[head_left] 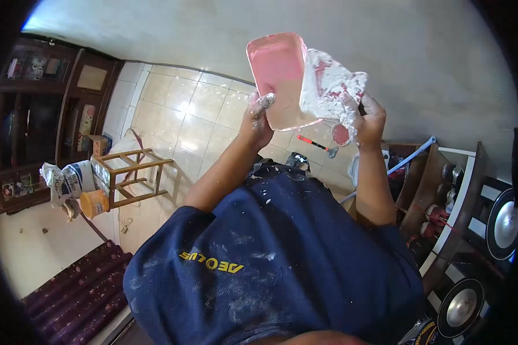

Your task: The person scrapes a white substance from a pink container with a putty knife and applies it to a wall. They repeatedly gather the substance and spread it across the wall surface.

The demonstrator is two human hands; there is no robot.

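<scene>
My left hand [258,122], its thumb smeared with white, grips the left side of a pink plastic tub [277,60]. The tub is rectangular with rounded corners, and its open side faces me. Against the tub's right edge lies a flat pink piece thickly coated with white putty [332,86]. My right hand [369,119] is closed round the lower right end of that piece, with putty on the fingers. I cannot tell exactly what kind of tool the coated piece is.
A grey wall [431,75] rises ahead. On the tiled floor lie an orange-and-black handled tool [313,142] and a round reddish lid [340,135]. Left stands a wooden stool [135,178] near an orange tub [94,203] and a bag [77,177]. Speakers [503,224] stand right.
</scene>
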